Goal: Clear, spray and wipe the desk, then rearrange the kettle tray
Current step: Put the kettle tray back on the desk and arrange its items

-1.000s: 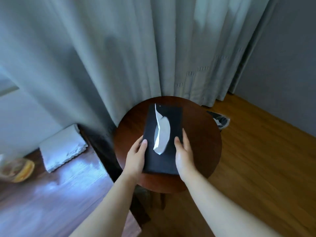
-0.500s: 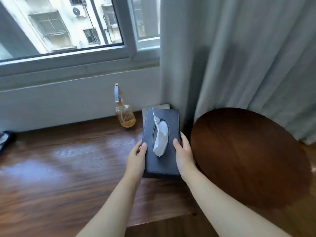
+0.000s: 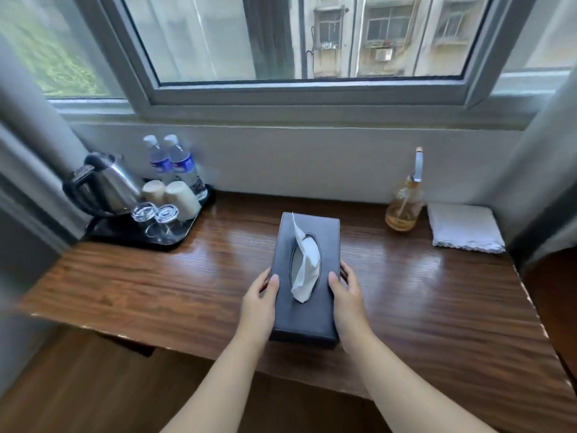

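Right now my left hand (image 3: 257, 303) and my right hand (image 3: 349, 300) clasp the dark tissue box (image 3: 305, 278) by its long sides, thumbs lying on its top and fingers curled down the walls. It sits between my palms over the middle of the wooden desk (image 3: 150, 282). Well off to my left stands the kettle tray (image 3: 170, 240), the kettle (image 3: 107, 185) on it.
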`<control>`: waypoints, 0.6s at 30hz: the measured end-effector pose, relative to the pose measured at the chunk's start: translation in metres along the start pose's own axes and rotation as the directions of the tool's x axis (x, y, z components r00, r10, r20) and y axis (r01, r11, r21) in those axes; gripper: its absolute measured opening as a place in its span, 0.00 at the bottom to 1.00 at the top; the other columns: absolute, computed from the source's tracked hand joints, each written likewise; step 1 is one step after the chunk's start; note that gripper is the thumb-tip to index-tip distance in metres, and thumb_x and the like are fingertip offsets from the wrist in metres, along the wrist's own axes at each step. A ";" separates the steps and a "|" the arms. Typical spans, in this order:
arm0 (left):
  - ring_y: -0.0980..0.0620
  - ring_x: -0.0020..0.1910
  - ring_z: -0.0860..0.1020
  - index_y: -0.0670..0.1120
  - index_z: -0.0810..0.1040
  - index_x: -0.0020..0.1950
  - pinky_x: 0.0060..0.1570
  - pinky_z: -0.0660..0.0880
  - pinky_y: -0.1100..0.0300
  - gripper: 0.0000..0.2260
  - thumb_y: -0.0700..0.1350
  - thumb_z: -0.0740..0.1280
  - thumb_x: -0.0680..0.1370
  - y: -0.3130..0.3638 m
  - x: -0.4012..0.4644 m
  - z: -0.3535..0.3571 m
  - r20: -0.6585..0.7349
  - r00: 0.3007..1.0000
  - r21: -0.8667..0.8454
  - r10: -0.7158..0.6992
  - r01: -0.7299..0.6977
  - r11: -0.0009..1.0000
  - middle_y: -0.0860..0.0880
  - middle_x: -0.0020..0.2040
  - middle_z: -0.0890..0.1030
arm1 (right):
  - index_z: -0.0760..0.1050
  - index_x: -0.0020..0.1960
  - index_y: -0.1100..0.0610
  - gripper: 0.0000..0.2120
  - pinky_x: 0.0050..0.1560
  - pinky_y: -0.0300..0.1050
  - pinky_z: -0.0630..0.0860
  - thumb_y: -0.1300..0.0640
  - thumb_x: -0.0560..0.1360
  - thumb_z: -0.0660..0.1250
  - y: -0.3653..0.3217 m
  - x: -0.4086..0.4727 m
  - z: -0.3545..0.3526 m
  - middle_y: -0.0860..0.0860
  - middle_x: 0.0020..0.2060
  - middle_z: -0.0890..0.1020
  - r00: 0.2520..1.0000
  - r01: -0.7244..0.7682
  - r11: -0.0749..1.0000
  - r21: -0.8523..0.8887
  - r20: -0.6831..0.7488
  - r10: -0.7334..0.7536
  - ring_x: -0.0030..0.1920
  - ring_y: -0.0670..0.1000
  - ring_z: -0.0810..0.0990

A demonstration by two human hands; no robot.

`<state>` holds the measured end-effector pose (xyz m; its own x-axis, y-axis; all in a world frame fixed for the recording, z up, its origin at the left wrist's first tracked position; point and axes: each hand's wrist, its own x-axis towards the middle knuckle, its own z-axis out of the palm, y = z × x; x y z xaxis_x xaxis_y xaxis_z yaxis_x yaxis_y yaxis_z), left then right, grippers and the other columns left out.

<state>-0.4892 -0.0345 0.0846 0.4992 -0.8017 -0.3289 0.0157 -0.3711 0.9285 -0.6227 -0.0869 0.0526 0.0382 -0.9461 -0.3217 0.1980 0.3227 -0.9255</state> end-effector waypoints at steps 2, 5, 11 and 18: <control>0.51 0.64 0.76 0.50 0.73 0.73 0.62 0.75 0.56 0.17 0.49 0.62 0.83 -0.005 0.008 -0.030 -0.031 0.999 -0.019 -0.015 0.015 1.000 0.53 0.66 0.78 | 0.66 0.69 0.49 0.18 0.52 0.45 0.76 0.55 0.80 0.62 0.010 -0.002 0.030 0.49 0.63 0.74 1.000 -0.011 1.000 -0.015 0.026 0.012 0.58 0.49 0.76; 0.51 0.64 0.76 0.48 0.73 0.74 0.60 0.74 0.59 0.18 0.49 0.63 0.83 -0.011 0.021 -0.065 -0.070 0.997 -0.034 -0.037 0.035 0.999 0.52 0.66 0.78 | 0.66 0.68 0.49 0.17 0.49 0.43 0.76 0.56 0.80 0.61 0.021 -0.003 0.067 0.49 0.62 0.75 0.997 -0.022 1.000 -0.008 0.076 0.023 0.58 0.50 0.77; 0.54 0.60 0.76 0.50 0.73 0.73 0.57 0.75 0.61 0.17 0.49 0.62 0.84 -0.025 0.056 -0.101 -0.089 0.994 -0.032 -0.064 0.062 0.998 0.55 0.61 0.78 | 0.63 0.72 0.47 0.20 0.60 0.56 0.75 0.54 0.81 0.59 0.049 0.014 0.111 0.49 0.65 0.74 0.985 -0.068 0.994 -0.083 0.153 0.080 0.60 0.52 0.77; 0.55 0.66 0.74 0.52 0.71 0.74 0.69 0.69 0.59 0.17 0.46 0.60 0.85 -0.036 0.121 -0.111 -0.059 0.993 -0.027 -0.099 0.097 0.995 0.57 0.66 0.77 | 0.60 0.74 0.46 0.21 0.69 0.55 0.68 0.57 0.82 0.57 0.068 0.072 0.154 0.45 0.69 0.69 0.979 -0.054 0.989 -0.134 0.189 0.079 0.67 0.49 0.70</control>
<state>-0.3336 -0.0659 0.0301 0.5457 -0.7318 -0.4083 0.0881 -0.4344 0.8964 -0.4561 -0.1371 -0.0024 0.2378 -0.9059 -0.3505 0.0625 0.3744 -0.9252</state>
